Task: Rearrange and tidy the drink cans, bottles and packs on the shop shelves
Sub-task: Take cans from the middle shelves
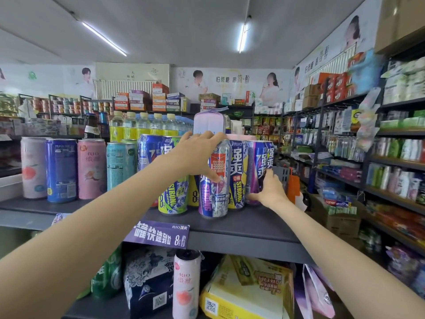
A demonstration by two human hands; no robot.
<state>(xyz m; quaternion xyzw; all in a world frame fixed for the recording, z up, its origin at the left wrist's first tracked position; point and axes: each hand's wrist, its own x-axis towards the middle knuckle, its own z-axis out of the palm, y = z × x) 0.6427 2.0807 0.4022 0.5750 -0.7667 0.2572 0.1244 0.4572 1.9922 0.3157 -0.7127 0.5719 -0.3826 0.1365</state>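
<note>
1. I stand facing a dark shop shelf (241,229) at chest height, both bare arms stretched out over it.
2. My left hand (197,155) grips the purple can (215,180) at the front of a cluster. My fingers curl over its top rim and my thumb presses down its face.
3. My right hand (270,189) rests on the right-hand can (262,171) at the end of that cluster. The palm and thumb are against its lower side and the fingers reach up its far side. I cannot tell whether they truly close around it.
4. Between those two stands a yellow can (238,173), touching both. A green can (174,196) stands just left of the purple one, partly behind my left forearm.
5. Further left a row of four slimmer cans stands apart from the cluster: pink, blue, pink, teal (119,164).
6. Behind the cluster are bottles (142,127) with pale caps, and a lilac pack (209,122) rising above my left hand.
7. A purple tag (158,234) hangs from the shelf's front edge.
8. On the shelf below stand a pink peach can (186,284), a dark floral pack (147,279) and a yellow box (248,288).
9. To the right, an aisle with more stocked shelves (391,157).
</note>
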